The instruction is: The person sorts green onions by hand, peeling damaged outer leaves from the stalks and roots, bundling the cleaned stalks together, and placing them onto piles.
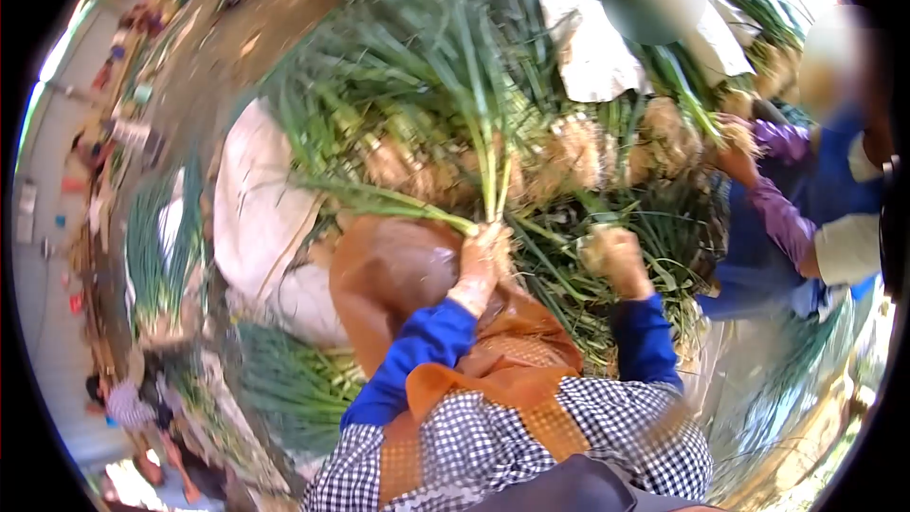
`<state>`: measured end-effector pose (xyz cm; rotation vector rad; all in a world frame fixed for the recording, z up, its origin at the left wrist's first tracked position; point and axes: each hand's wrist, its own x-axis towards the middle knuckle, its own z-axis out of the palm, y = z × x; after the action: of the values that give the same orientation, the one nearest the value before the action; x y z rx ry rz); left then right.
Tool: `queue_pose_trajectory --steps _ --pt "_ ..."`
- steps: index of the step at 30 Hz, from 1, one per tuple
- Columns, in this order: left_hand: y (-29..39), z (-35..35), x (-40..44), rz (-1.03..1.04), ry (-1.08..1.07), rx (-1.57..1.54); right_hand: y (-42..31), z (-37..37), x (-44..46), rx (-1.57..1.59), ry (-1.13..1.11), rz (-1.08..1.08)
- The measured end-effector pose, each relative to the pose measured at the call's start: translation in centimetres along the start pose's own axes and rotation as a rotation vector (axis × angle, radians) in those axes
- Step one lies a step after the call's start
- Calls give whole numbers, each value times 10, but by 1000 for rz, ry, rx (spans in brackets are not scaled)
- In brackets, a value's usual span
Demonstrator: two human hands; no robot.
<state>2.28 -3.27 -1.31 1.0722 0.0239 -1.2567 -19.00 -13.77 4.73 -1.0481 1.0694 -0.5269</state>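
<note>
My left hand (482, 258) is closed around the root end of a few green onions (487, 156). Their long green stalks point up and away from me, and one bends off to the left. To its right, my right hand (618, 261) is curled closed over a heap of loose green leaves (559, 246). It is a little blurred, and whatever its fingers hold cannot be made out. Beyond both hands lies a big pile of green onions (379, 85), with their pale hairy roots (408, 163) facing me. A brown apron (389, 275) covers my lap.
On the right, another person's hand (737, 154) in a purple sleeve holds green onions. A white sack (256, 209) stands to my left, with onion bundles (161, 265) beyond it. More onions (294, 379) lie beside my left elbow. Other people are at the far left.
</note>
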Motion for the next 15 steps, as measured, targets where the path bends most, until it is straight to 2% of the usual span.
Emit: queue_pose_trajectory --steps 1,2,4,6,8,9,10,12,13,14,15 --pt "-2 3 -5 21 5 -88 31 -47 21 -10 -33 71" --pt "-2 6 -2 44 -20 -177 68 -72 38 -506 115 48" --pt "-6 7 -4 47 16 -132 67 -76 28 -1669 44 -150" --pt "-8 7 -6 58 56 -75 59 -28 42 -1402 174 -402" --pt "-9 10 -6 125 -2 -89 11 40 39 -928 146 -539" --pt "-30 -9 17 258 36 29 5 63 55 -841 112 -584" --pt "-27 -5 12 240 54 44 5 80 71 -753 76 -625" --pt "-13 6 -3 180 27 -24 -1 109 98 -749 45 -589" --pt "-9 8 -5 158 56 -7 -6 122 105 -599 -84 -504" --pt "-20 -5 8 166 25 0 -7 122 102 -872 -97 -511" --pt "-17 -3 6 171 60 72 -6 128 103 -1003 -125 -584"
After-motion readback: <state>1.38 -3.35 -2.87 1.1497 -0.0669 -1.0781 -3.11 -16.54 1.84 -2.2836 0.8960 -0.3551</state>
